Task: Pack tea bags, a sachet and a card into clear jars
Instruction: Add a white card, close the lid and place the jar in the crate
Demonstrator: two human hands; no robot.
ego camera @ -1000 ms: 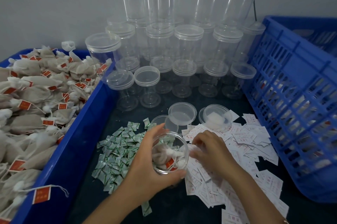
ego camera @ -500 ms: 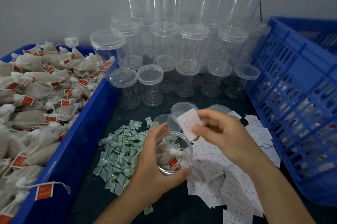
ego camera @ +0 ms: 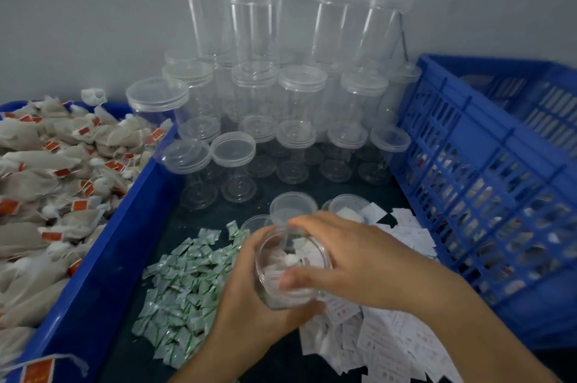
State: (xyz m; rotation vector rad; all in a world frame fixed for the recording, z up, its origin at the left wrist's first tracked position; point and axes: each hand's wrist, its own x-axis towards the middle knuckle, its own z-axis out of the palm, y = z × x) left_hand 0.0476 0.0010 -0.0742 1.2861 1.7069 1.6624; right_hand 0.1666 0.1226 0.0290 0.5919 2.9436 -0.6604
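Left grip (ego camera: 249,298) curled round wall of open jar (ego camera: 269,287), mouth tilted toward camera. Right grip (ego camera: 352,261) arched over mouth, thumb at near rim. Whether it pinches card (ego camera: 307,253) or only covers it, cannot tell. Card sits inside jar, on tea bags (ego camera: 288,259); sachet in jar not discernible. Risks: card creasing or springing out if pressed against bags; jar slipping and spilling onto sachet pile (ego camera: 184,286) on tabletop just left, given smooth wall and one-handed hold.

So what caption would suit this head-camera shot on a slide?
Left hand grips a clear jar, right hand over its mouth, a white card inside; green sachets and loose cards lie alongside.
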